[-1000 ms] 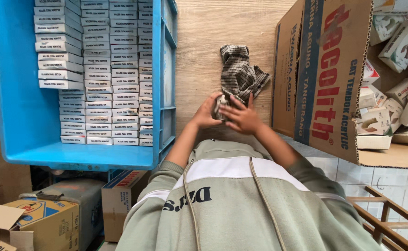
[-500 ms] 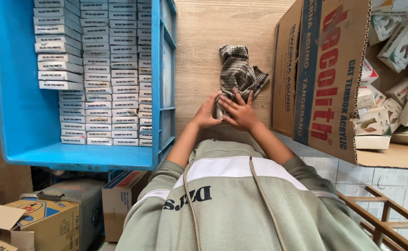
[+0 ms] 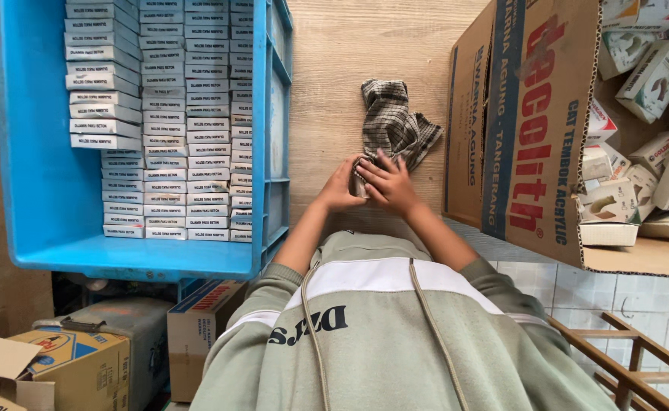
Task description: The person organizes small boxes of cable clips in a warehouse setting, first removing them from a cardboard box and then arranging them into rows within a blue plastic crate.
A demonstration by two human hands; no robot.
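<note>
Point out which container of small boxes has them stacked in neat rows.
The blue plastic crate on the left: its white boxes sit in tidy columns, whereas the cardboard carton on the right holds a loose jumble.

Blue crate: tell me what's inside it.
The blue crate holds rows of small white boxes stacked along its right side; the left part of its floor shows bare. Anything beneath those rows is covered.

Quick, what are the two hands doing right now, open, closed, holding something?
Left hand: curled against the near end of the checked cloth; grip cannot be told.
Right hand: fingers spread, pressing on the cloth's near end.
</note>
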